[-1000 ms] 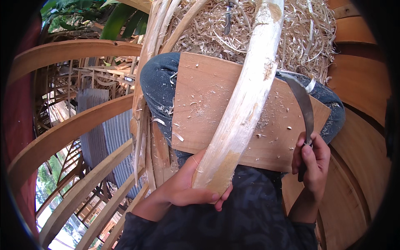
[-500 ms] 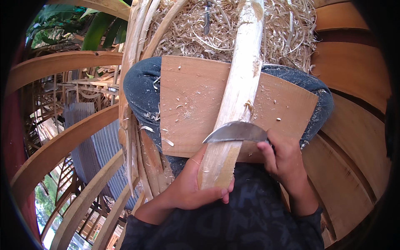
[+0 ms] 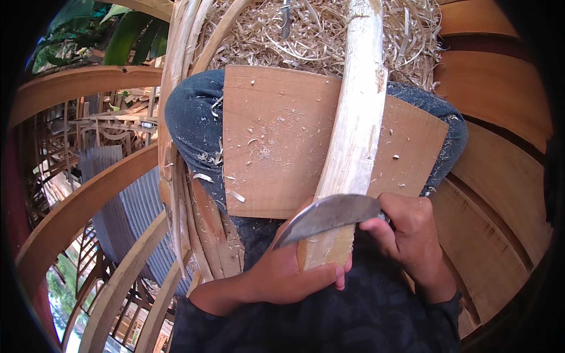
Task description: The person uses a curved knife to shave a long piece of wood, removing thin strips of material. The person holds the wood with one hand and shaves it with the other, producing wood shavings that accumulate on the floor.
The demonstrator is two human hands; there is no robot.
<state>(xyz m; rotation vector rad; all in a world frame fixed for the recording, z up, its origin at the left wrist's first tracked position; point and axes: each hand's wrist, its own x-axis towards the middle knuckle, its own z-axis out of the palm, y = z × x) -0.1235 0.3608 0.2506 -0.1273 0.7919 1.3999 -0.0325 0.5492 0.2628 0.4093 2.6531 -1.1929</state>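
Observation:
A long pale wooden pole (image 3: 358,129), peeled and rough in places, slants from the far top down to my body. My left hand (image 3: 288,273) is closed round its near end, thumb across the cut face. In my right hand (image 3: 406,226) is the handle of a broad curved knife (image 3: 329,216); the handle itself is mostly hidden by my fingers. The blade lies across the pole close to its near end, its tip above my left hand. Under the pole, a flat wooden board (image 3: 276,141) rests over my thighs, dotted with small chips.
Curly wood shavings (image 3: 265,35) are heaped beyond the board, with a dark narrow tool (image 3: 286,20) among them. Long wooden strips (image 3: 176,117) stand along my left. Curved slatted planks (image 3: 488,170) close in on the right, and curved rails (image 3: 88,194) on the left.
The knife has moved down the pole toward its near end, its blade turned more diagonal. The pole's near end has shifted slightly right. Both hands keep their holds.

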